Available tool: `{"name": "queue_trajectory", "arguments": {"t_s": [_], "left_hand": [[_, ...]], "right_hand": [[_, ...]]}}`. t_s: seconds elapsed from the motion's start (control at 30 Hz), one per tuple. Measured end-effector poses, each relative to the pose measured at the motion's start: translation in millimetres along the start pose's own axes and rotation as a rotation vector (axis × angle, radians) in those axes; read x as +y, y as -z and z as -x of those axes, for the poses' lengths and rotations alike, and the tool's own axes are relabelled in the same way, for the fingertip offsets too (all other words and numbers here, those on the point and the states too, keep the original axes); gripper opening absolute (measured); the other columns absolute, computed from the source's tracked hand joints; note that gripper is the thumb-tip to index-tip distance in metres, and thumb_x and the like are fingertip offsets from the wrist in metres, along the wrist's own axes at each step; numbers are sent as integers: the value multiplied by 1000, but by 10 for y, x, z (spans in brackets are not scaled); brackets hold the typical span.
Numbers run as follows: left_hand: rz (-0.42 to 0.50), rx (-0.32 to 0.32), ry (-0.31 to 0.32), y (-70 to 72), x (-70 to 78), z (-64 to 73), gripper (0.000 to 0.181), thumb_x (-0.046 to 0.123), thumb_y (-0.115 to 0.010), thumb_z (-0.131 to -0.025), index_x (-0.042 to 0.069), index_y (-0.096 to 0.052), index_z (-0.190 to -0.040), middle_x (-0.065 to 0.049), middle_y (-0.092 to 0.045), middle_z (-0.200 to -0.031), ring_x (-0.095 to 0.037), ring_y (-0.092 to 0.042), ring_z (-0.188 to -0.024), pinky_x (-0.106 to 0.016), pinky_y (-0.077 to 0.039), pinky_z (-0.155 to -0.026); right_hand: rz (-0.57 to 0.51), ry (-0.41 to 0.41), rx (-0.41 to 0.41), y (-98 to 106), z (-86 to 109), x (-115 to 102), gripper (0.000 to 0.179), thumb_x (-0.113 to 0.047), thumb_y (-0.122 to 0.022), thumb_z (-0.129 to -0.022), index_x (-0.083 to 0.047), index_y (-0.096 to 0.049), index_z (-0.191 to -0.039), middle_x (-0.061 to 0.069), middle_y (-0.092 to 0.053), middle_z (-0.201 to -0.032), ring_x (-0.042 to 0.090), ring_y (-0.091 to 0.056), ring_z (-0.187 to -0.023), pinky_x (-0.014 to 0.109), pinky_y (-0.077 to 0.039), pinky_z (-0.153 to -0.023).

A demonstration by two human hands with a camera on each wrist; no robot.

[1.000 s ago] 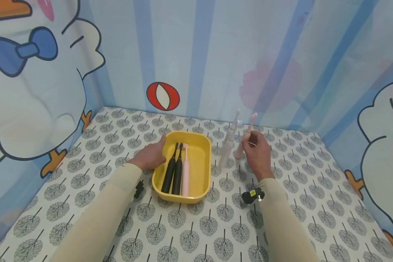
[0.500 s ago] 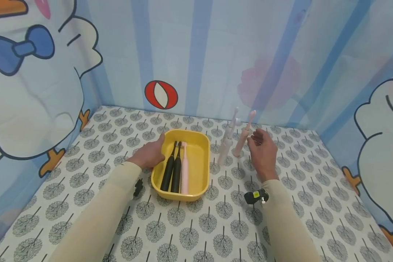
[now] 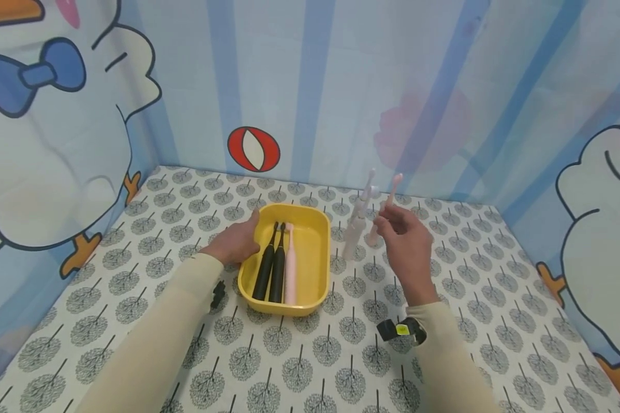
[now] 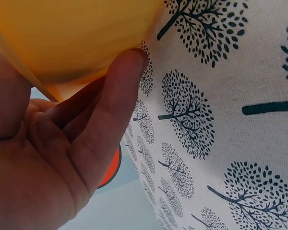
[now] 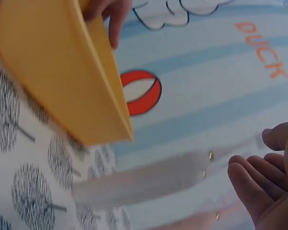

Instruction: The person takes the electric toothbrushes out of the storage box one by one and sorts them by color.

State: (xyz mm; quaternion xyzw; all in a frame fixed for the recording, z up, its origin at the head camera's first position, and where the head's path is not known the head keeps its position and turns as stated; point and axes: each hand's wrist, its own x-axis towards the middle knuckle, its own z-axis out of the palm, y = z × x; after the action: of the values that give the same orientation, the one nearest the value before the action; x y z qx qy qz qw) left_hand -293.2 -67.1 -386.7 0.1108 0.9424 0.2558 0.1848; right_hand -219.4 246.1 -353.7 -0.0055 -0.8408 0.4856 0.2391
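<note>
My left hand [image 3: 236,241] grips the left wall of a yellow plastic bin [image 3: 314,264]; in the left wrist view its fingers lie along the outside. Inside lie two black electric toothbrushes [image 3: 277,272] and a pink electric toothbrush [image 3: 290,269], side by side with heads to the back. Right of the bin, pale white electric toothbrushes [image 3: 352,241] stand upright, with a light pink electric toothbrush [image 3: 374,235] just beside them. My right hand [image 3: 408,246] hovers in front of the light pink one, partly covering it, fingers loosely bent and holding nothing.
A white cloth with dark tree prints [image 3: 353,330] covers the table. Behind it hangs a blue-striped curtain [image 3: 268,69] with cartoon ducks at both sides. Each wrist carries a black camera mount, the right one [image 3: 402,330] with a yellow-green mark.
My right hand has let go of the light pink toothbrush, drawn off to the right, then come back left in front of it. The left hand stays on the bin.
</note>
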Motion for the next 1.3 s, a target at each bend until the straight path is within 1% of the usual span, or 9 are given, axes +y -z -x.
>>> {"name": "queue_trajectory", "arguments": {"t_s": [0.13,0.27,0.4,0.57,0.73,1.03,1.1,1.2,1.3], "left_hand": [[1,3,1,-5,-9,2,83,10,-48,-97,12,10,-156,-20,-58,-116,-22,-62,-59,-33,-54,-54],[2,7,-2,-3,-7,4,82,9,-48,-97,11,9,-156,-19,-59,-113,-22,-62,-58,-34,-55,-55],[10,8,0,9,-3,15,83,9,-48,-97,12,10,-156,-21,-59,-117,-21,-62,-59,-35,-55,-54],[29,7,6,14,-9,-1,84,9,-48,-97,15,12,-156,-21,-57,-123,-21,-62,-61,-35,-56,-54],[28,1,10,10,-3,-5,84,9,-49,-97,15,12,-156,-22,-56,-125,-21,-63,-61,-35,-56,-53],[1,3,1,-4,-2,-8,85,8,-50,-97,13,11,-156,-23,-56,-124,-20,-63,-60,-34,-56,-51],[-2,3,-2,-6,-3,-8,85,8,-50,-97,13,11,-156,-23,-57,-123,-20,-63,-60,-34,-55,-51],[-7,5,-5,-8,-3,-3,84,8,-50,-97,12,10,-156,-23,-58,-121,-20,-63,-59,-34,-55,-51],[-6,10,0,-6,2,2,83,8,-49,-97,12,10,-156,-23,-58,-121,-21,-62,-58,-35,-55,-51]], "right_hand": [[-86,-4,-65,-128,49,-179,35,-26,-66,-94,-6,-65,-123,4,-69,-108,17,-69,-91,31,-56,-78],[-133,-83,-166,-266,25,-290,34,-23,-68,-93,-7,-65,-122,4,-69,-106,18,-69,-88,29,-56,-78],[-118,-125,-276,-417,-44,-336,36,-21,-68,-92,-6,-63,-125,5,-68,-109,19,-69,-90,29,-56,-79],[-112,-144,-350,-612,-112,-334,37,-17,-66,-93,-2,-62,-126,9,-68,-108,20,-68,-92,30,-56,-79],[-20,-168,-396,-741,-123,-340,39,-20,-66,-93,-4,-62,-128,7,-69,-108,23,-69,-90,35,-56,-80],[108,-173,-482,-924,-141,-314,44,-23,-67,-91,-3,-61,-130,6,-70,-106,17,-68,-84,32,-56,-75],[146,-180,-508,-969,-154,-316,44,-24,-68,-91,-2,-62,-129,7,-70,-103,16,-68,-83,31,-56,-73],[233,-158,-536,-1036,-180,-326,42,-23,-68,-90,-2,-64,-126,6,-71,-96,14,-67,-79,29,-56,-70],[307,-152,-566,-1093,-199,-341,34,-23,-68,-90,-3,-70,-117,3,-70,-86,13,-66,-74,29,-55,-67]]}}
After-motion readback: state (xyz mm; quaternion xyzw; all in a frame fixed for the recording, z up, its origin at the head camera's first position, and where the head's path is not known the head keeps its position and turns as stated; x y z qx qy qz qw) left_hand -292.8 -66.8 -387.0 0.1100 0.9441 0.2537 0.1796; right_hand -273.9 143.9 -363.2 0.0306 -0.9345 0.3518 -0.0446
